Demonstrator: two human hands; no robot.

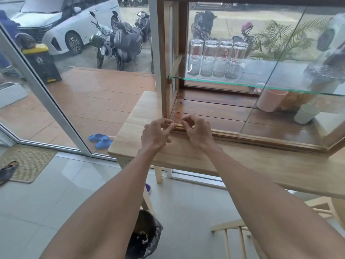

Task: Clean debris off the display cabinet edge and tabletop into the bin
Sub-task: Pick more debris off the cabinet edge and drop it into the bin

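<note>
A wood-framed glass display cabinet [270, 142] stands on a light wooden table [186, 156]. My left hand [155, 135] and my right hand [197, 130] both rest at the front left corner of the cabinet's bottom rail. On each hand the fingertips are pinched together just above the rail; any debris between them is too small to see. A bin [144, 238] lined with a black bag sits on the floor beneath the table's edge, partly hidden by my left forearm, with pale bits inside.
Inside the cabinet, several upturned glasses [216, 58] stand on a glass shelf [242, 83]; a pink cup [268, 100] and a white cup [306, 114] lie below. A wooden chair [237, 238] is at lower right. Blue sandals [100, 140] lie outside the glass door.
</note>
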